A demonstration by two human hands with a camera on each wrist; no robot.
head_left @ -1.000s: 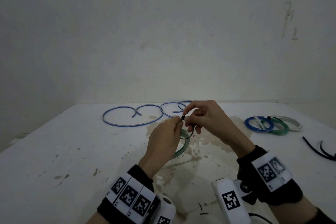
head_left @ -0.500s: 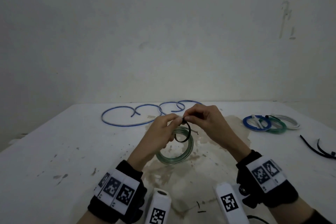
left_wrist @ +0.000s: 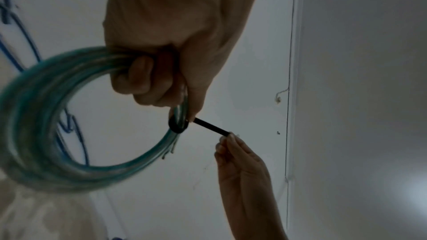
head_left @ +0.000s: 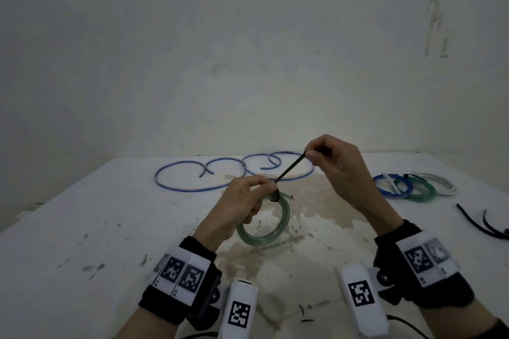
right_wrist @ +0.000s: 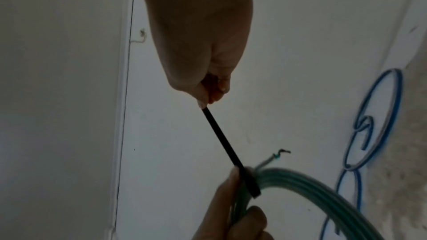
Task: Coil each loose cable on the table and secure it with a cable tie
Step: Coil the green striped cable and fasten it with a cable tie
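A green coiled cable [head_left: 271, 228] [left_wrist: 46, 134] [right_wrist: 312, 189] hangs above the stained middle of the white table [head_left: 82, 228]. My left hand [head_left: 245, 201] [left_wrist: 166, 72] grips the coil at its top. A black cable tie [head_left: 289, 170] [left_wrist: 210, 127] [right_wrist: 221, 140] is cinched round the coil beside my left fingers, and its tail runs up and to the right, pulled taut. My right hand [head_left: 327, 162] [right_wrist: 208, 87] [left_wrist: 233, 149] pinches the end of that tail. A long blue cable [head_left: 220, 173] [right_wrist: 379, 121] lies loose in open loops at the back of the table.
At the right of the table lie a tied blue coil [head_left: 392, 186], a green coil [head_left: 420, 191] and a white coil [head_left: 439, 181]. Spare black ties [head_left: 482, 223] lie near the right edge. Small black offcuts [head_left: 304, 314] lie close to me. A bare wall stands behind.
The tie's loop was wide around the coil; my right hand has pulled the tail up and to the right and the loop has closed tight on the cable.
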